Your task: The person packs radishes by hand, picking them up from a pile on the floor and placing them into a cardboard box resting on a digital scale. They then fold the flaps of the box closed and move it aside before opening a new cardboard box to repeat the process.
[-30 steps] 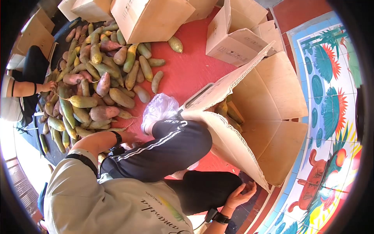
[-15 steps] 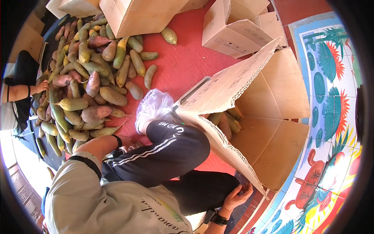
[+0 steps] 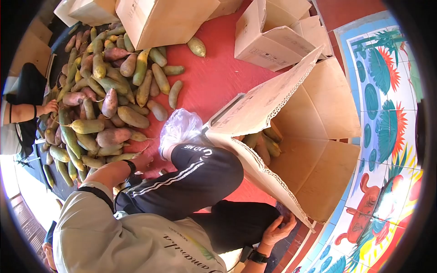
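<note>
My left hand (image 3: 143, 162) is low behind my raised knee, at the near edge of a pile of long green and pinkish radishes (image 3: 132, 117). The leg hides its fingers, so I cannot see whether it holds anything. My right hand (image 3: 276, 229), with a dark watch on the wrist, rests on my other knee, fingers apart and slightly bent, holding nothing. Beside my knees an open cardboard box (image 3: 314, 182) lies tipped on its side. Several green radishes (image 3: 262, 148) are inside it, partly hidden by a flap.
Another person's hand (image 3: 50, 107) touches the pile's far left side. More cardboard boxes (image 3: 166, 22) stand at the back, one open box (image 3: 273, 43) among them. Clear plastic (image 3: 180, 126) covers my foot on the red floor (image 3: 214, 73). A painted tile wall (image 3: 387, 136) runs along the right.
My left hand has shifted slightly, and its fingers have gone out of sight behind my leg. My right hand stays on the knee. The view has shifted slightly.
</note>
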